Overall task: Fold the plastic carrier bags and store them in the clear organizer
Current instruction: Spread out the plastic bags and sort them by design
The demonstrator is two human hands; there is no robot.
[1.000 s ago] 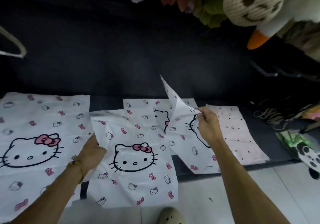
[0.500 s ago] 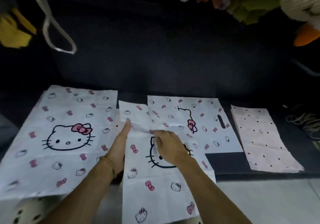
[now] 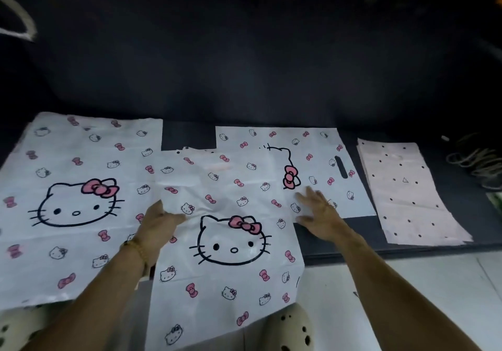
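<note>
Our left hand [image 3: 159, 221] and right hand [image 3: 316, 209] lie open on the middle cat bag [image 3: 231, 242]. It looks thin and slippery, so we pinch its edges.

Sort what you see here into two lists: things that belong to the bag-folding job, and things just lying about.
Part of the job:
middle cat-print bag, under both hands
large cat-print bag, left
sideways cat-print bag, behind
pink dotted bags, right

Just lying about:
coiled cord
pale holed shoes
</note>
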